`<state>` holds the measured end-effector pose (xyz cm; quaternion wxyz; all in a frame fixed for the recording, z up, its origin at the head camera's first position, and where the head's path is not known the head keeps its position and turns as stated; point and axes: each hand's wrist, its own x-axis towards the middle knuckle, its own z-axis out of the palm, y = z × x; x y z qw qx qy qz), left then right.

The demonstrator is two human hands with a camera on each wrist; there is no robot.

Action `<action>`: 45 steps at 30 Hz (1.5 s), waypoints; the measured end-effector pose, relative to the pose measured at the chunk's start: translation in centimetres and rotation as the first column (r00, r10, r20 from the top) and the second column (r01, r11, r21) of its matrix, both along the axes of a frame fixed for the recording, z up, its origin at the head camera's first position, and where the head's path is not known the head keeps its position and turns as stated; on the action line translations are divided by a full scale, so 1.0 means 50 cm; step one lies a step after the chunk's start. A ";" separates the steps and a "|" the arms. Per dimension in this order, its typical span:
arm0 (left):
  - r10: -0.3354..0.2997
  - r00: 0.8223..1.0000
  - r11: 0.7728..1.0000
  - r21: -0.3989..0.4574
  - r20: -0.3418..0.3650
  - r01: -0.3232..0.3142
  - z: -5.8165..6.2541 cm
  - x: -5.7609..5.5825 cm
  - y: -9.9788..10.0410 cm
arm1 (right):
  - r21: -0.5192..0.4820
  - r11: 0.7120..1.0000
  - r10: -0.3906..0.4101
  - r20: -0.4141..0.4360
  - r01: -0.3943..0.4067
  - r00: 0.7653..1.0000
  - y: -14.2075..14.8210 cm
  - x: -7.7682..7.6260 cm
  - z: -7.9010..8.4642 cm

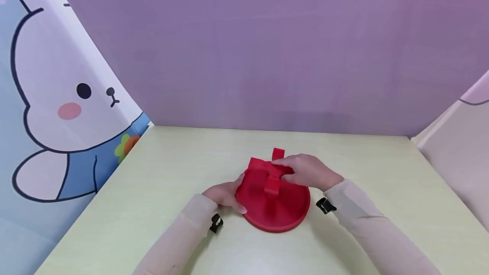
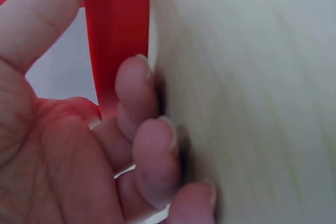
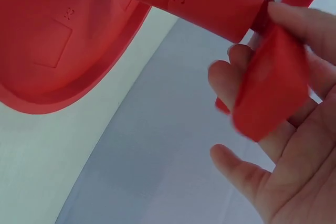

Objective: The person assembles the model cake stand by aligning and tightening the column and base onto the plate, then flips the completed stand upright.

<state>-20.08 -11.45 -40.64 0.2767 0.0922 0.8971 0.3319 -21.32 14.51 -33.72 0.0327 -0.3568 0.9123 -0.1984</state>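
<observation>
Evidently for steadiness, the left hand (image 1: 226, 194) curls round the edge of the red base (image 1: 282, 215) on the table (image 1: 183, 160); the right hand (image 1: 310, 170) grips the cross handle (image 1: 272, 186) atop its stem (image 3: 202, 3), likely for purchase.

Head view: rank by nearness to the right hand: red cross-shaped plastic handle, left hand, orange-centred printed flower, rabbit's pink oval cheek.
1. Handle, touching right hand.
2. Left hand, left of handle.
3. Flower, on left backdrop.
4. Cheek, left of flower.

Even light — soft shadows on the table (image 1: 179, 169), slight glare.
</observation>
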 end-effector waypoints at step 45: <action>0.000 1.000 0.999 0.042 0.015 -0.001 0.000 -0.001 0.000 | 0.079 0.994 0.097 -0.238 -0.080 0.966 -0.011 -0.006 0.016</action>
